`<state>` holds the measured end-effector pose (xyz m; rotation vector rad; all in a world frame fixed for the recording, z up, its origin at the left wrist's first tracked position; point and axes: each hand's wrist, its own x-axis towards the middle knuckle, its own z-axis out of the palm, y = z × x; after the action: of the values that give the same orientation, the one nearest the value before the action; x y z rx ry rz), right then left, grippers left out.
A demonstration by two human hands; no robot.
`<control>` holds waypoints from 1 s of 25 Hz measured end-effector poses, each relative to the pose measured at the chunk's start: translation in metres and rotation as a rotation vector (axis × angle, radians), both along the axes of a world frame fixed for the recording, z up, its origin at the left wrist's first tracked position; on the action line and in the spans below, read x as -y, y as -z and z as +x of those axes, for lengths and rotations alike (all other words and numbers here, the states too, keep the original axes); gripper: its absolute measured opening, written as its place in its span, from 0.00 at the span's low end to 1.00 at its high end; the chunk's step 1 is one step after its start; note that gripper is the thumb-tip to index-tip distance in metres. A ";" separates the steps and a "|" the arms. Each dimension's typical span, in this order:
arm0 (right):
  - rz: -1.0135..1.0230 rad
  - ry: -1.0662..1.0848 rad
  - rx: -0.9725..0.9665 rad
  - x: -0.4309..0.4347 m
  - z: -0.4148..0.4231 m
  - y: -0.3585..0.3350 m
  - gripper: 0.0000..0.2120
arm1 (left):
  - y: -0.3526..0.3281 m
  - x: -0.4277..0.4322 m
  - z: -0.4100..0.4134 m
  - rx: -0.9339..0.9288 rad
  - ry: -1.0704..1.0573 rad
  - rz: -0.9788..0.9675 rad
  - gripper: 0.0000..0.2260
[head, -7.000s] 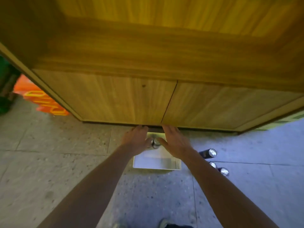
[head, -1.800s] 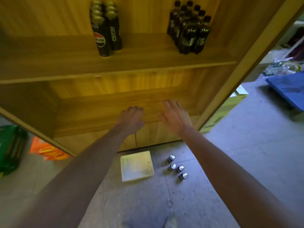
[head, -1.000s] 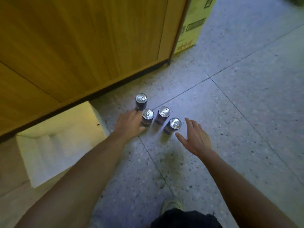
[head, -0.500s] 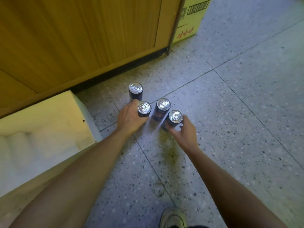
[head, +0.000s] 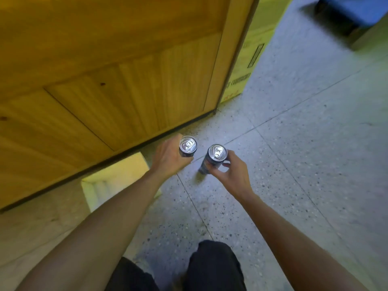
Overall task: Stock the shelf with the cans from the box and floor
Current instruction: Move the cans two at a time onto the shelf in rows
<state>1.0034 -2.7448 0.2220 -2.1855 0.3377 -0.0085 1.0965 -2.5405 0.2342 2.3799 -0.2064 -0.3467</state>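
Cans stand tall, silver tops facing up. Left hand (head: 168,159) wraps around one can (head: 188,146) at twelve o'clock. Right hand (head: 232,175) pinches another can (head: 214,158) beside it, leaning a little, above the floor (head: 294,164).

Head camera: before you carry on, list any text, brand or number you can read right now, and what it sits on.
Nothing can be read for sure.
Cardboard box beside the cabinet: a dark barcode-like block and a line of red print, both too blurred to read.
Can in the left hand: only the silver top shows, with no label in view.
Can in the right hand: its dark side is too blurred.
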 end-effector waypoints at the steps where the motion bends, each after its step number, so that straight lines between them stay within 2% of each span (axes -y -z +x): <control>1: -0.002 -0.020 0.012 -0.006 0.003 -0.056 0.26 | -0.055 -0.008 0.000 -0.005 0.004 -0.028 0.24; 8: -0.043 -0.137 0.143 -0.059 0.037 -0.402 0.25 | -0.416 -0.077 0.002 0.082 -0.068 -0.128 0.23; 12: -0.017 -0.228 0.231 -0.110 0.065 -0.543 0.29 | -0.562 -0.133 -0.001 0.124 -0.148 -0.151 0.23; 16: -0.008 -0.336 0.308 -0.176 0.096 -0.620 0.27 | -0.637 -0.196 -0.001 0.187 -0.207 -0.160 0.27; 21: 0.039 -0.444 0.335 -0.257 0.134 -0.665 0.27 | -0.689 -0.272 0.005 0.225 -0.309 -0.115 0.27; 25: 0.025 -0.530 0.321 -0.312 0.176 -0.685 0.25 | -0.719 -0.323 0.023 0.265 -0.407 -0.170 0.21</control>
<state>1.1793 -2.4325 0.9071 -2.1429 -0.4213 -0.0601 1.1193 -2.2178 0.9535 2.2248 0.1244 0.1722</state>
